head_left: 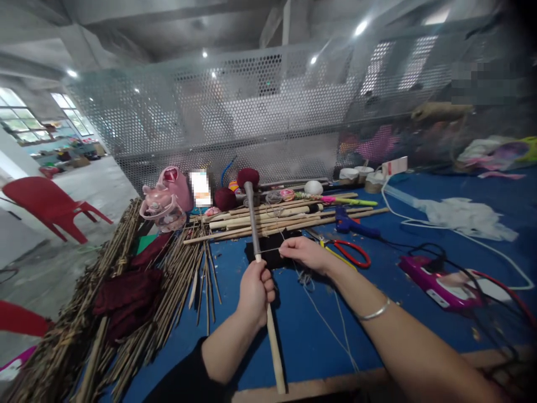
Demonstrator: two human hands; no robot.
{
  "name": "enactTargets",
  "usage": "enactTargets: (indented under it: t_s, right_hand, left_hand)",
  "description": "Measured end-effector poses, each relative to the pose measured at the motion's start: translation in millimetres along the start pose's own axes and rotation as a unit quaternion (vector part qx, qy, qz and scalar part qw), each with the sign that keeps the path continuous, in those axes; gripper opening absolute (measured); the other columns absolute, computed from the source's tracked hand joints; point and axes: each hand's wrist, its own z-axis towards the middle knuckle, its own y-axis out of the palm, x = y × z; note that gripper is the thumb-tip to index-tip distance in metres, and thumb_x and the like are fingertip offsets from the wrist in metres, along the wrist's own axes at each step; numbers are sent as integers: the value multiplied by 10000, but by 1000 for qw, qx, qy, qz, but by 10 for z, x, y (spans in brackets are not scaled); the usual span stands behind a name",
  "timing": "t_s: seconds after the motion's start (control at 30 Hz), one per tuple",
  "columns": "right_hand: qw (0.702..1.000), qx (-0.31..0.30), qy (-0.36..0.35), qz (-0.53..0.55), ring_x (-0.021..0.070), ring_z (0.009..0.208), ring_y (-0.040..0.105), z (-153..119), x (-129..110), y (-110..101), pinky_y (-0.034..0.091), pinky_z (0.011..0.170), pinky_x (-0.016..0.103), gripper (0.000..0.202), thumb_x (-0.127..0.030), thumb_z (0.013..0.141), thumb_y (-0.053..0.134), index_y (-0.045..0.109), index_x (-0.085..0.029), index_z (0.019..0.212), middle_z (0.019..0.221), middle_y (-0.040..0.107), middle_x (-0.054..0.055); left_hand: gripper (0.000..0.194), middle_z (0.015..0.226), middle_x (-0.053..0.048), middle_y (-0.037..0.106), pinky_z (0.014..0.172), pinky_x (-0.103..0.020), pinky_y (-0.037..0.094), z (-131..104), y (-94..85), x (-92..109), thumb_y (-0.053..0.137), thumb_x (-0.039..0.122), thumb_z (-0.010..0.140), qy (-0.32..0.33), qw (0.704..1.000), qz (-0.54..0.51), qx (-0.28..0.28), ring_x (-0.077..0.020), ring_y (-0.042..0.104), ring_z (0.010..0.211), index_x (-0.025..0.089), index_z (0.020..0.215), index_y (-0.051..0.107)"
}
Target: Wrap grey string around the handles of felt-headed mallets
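Note:
My left hand [254, 291] is closed around a pale wooden stick [274, 347], gripping it near its middle. Grey thread wrapping [254, 224] covers the stick above my fist, and a dark red ball [248, 178] tops its far end. From the lower edge of that wrapping, a short thread [269, 250] runs taut to my right hand [305, 253], whose fingers pinch it. Loose grey thread [306, 277] hangs below my right hand and trails down the table. A black cloth [274, 258] lies behind both hands.
Thin twigs [184, 274] and dark red cloth [126, 299] lie at left. Several sticks [235, 224] lie behind my hands. To the right are red-handled scissors [356, 254], a blue glue gun [356, 225] and a purple power strip [432, 285]. A perforated metal panel [235, 117] stands behind.

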Motion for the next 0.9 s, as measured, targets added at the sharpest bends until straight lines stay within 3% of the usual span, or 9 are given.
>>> enactTargets:
  t_s: [0.1, 0.2, 0.27, 0.33, 0.43, 0.57, 0.63, 0.7, 0.9]
  right_hand:
    - [996, 53, -1, -71, 94, 541, 427, 22, 75, 5, 338, 544, 233, 210, -341, 689, 571, 559, -139, 744, 582, 481, -30]
    - [978, 172, -80, -89, 150, 793, 511, 9, 24, 94, 394, 726, 275, 335, -233, 649, 599, 527, -178, 972, 855, 562, 20]
    - [966, 219, -129, -55, 169, 947, 492, 8, -38, 196, 375, 836, 301, 352, -227, 688, 566, 490, -188, 1029, 1003, 541, 52]
    - [971, 206, -125, 2, 163, 936, 509, 23, -75, 312, 396, 821, 301, 318, -269, 733, 533, 459, -180, 1030, 988, 537, 61]
    - [987, 121, -71, 83, 130, 750, 546, 56, -70, 434, 432, 674, 263, 364, -345, 751, 527, 411, -165, 1045, 834, 551, 29]
    - [991, 47, 4, 125, 64, 443, 391, 39, -46, 394, 306, 448, 197, 379, -465, 774, 473, 437, -148, 978, 563, 475, -59]
    - [991, 33, 20, 125, 50, 430, 343, 17, -37, 311, 260, 442, 192, 365, -479, 736, 523, 496, -131, 845, 520, 446, -66]
    - [991, 28, 14, 127, 54, 485, 384, 5, -24, 226, 282, 487, 197, 345, -443, 667, 615, 535, -116, 741, 545, 477, -48]
    - [988, 43, 25, 148, 91, 598, 468, 21, -8, 169, 335, 608, 230, 288, -363, 591, 678, 615, -113, 719, 634, 565, -15]
  left_hand:
    - [334, 475, 107, 269, 328, -140, 68, 59, -25, -42, 589, 404, 652, -4, 1000, 5, -22, -10, 169, 329, 209, 672, 318]
    - [354, 502, 103, 322, 333, -137, 82, 97, -30, -96, 600, 451, 648, 13, 999, 16, -39, -4, 192, 336, 207, 710, 351]
    - [357, 507, 101, 335, 330, -136, 94, 108, -26, -124, 592, 472, 653, 20, 999, 20, -42, -5, 208, 338, 204, 726, 369]
    - [361, 512, 96, 356, 325, -137, 129, 120, -23, -151, 586, 484, 658, 32, 998, 28, -41, -9, 243, 340, 200, 725, 374]
    - [373, 507, 88, 392, 323, -151, 212, 147, -28, -187, 587, 499, 657, 77, 994, 77, -33, -25, 313, 344, 197, 721, 378]
    - [401, 467, 98, 361, 312, -155, 214, 162, -45, -180, 578, 544, 647, 105, 987, 120, -29, -28, 301, 324, 195, 711, 391]
    - [413, 473, 95, 367, 306, -151, 199, 156, -52, -151, 573, 560, 641, 102, 988, 110, -25, -22, 287, 319, 195, 694, 388]
    - [414, 483, 90, 382, 301, -149, 196, 145, -55, -122, 567, 566, 641, 105, 990, 97, -22, -21, 287, 318, 194, 693, 392]
    - [356, 494, 76, 413, 311, -149, 240, 92, -37, -110, 524, 528, 702, 123, 989, 72, -31, -34, 324, 336, 189, 772, 441]
